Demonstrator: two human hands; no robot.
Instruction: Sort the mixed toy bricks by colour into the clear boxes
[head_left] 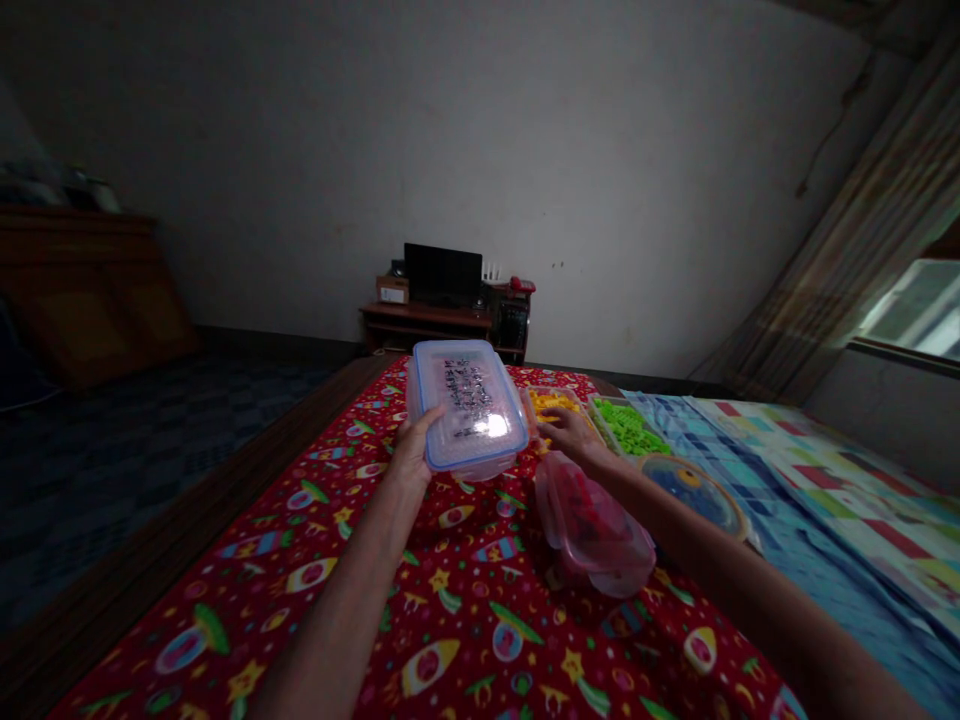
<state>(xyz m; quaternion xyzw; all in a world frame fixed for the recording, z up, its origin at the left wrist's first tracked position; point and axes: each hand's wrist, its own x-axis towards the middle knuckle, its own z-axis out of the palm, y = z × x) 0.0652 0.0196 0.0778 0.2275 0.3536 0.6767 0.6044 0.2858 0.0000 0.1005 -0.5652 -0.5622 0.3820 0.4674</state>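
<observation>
My left hand (412, 447) grips the near left edge of a clear plastic container with a blue-rimmed lid (469, 405). The container is tilted, and dark handwriting-like marks show on its closed lid. My right hand (571, 435) is over a clear box of yellow pieces (551, 400), its fingers apart and slightly bent; whether they touch the pieces is hard to make out. Below that hand sits a pink-lidded container (592, 525) with red contents, tipped at an angle. Beside the yellow box is a clear box of green pieces (628, 428).
A round-lidded container (694, 495) lies partly behind my right forearm. A red patterned cloth (420, 600) covers the surface, beside blue checked bedding (787, 530). Beyond stand a low desk (427, 320) with a dark monitor (442, 274) and a wooden cabinet (97, 295).
</observation>
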